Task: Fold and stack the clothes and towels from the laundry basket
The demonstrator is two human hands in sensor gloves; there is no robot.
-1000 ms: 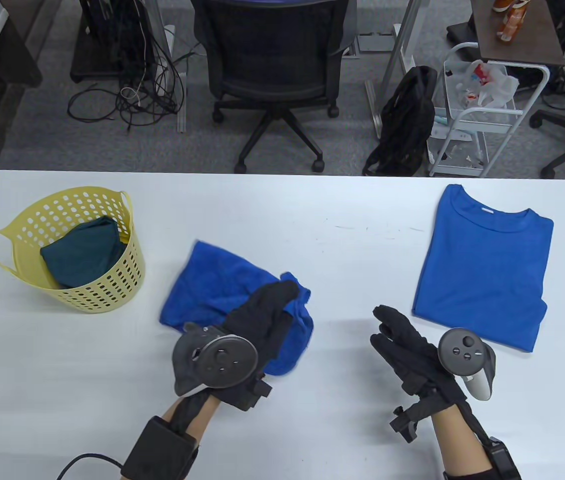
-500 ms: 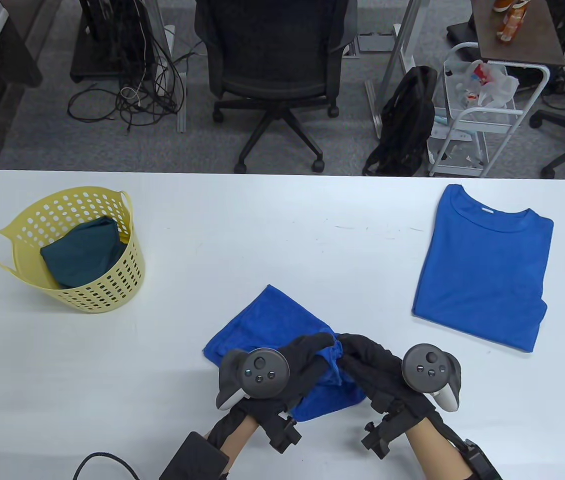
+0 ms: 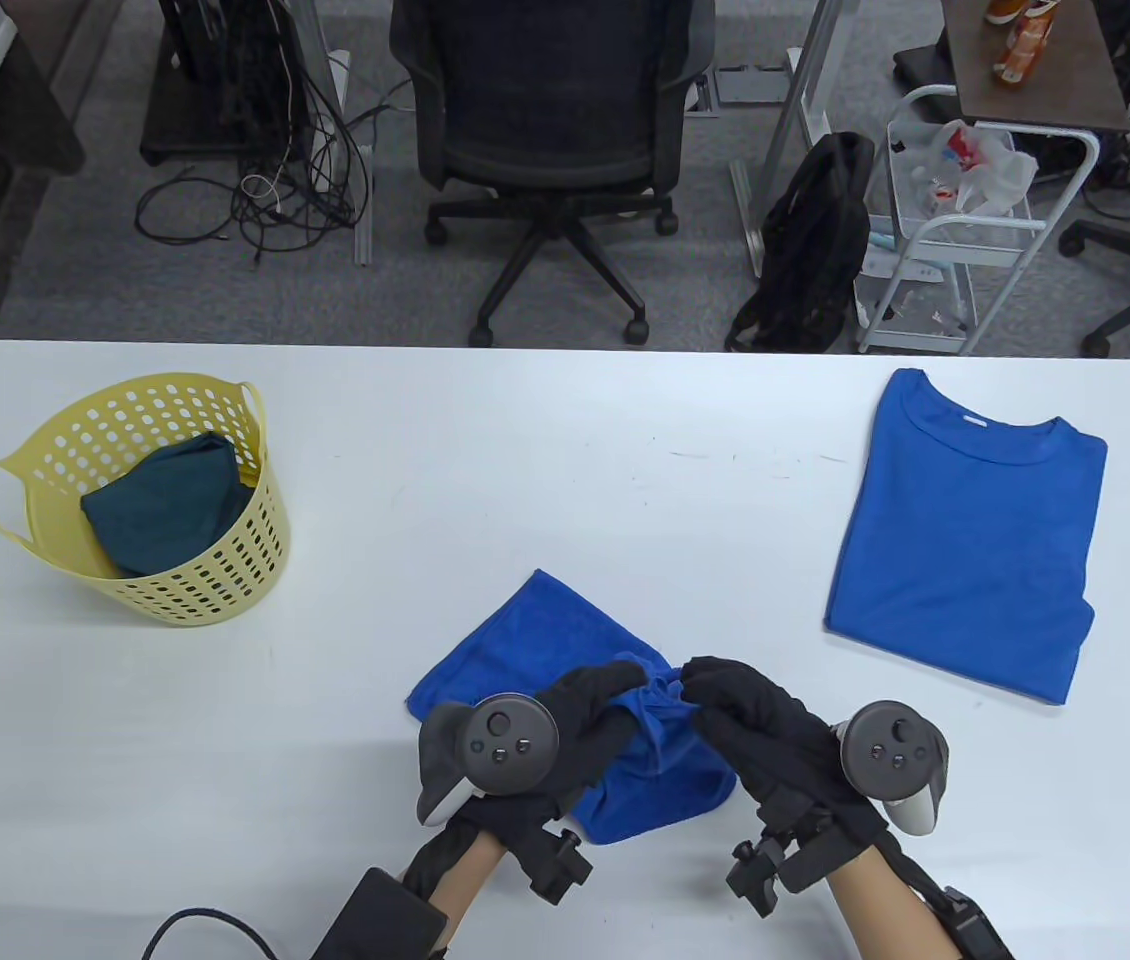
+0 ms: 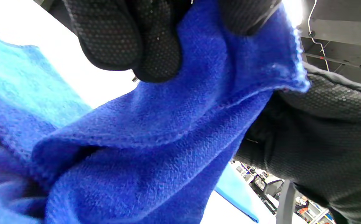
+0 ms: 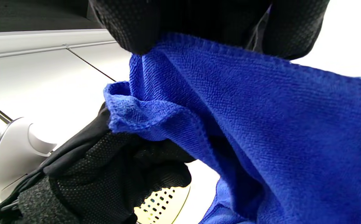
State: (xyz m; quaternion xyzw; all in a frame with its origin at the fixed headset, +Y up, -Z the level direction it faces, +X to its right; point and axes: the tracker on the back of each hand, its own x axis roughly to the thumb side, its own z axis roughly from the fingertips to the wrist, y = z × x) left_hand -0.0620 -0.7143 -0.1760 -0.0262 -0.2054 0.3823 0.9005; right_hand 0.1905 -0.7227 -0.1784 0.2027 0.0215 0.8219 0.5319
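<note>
A crumpled blue towel (image 3: 525,640) lies near the table's front edge. My left hand (image 3: 615,695) pinches a bunched edge of it, and my right hand (image 3: 715,690) pinches the same bunch just beside. In the left wrist view the fingers (image 4: 130,40) curl round the towel (image 4: 155,149). The right wrist view has the towel (image 5: 261,124) hanging from my fingertips (image 5: 130,28). A yellow laundry basket (image 3: 225,590) stands at the left with a dark teal cloth (image 3: 165,505) inside. At the right lies a folded blue T-shirt (image 3: 970,540).
The white table (image 3: 565,450) runs across the table view, its far edge along the floor. Beyond it stand an office chair (image 3: 550,140), a black backpack (image 3: 815,240) and a white wire cart (image 3: 955,230). A black cable (image 3: 195,925) trails at the front left.
My left hand dragged the towel from the left-middle to the front centre. My right hand came in from the right and took hold of the same bunched edge, which is now lifted slightly.
</note>
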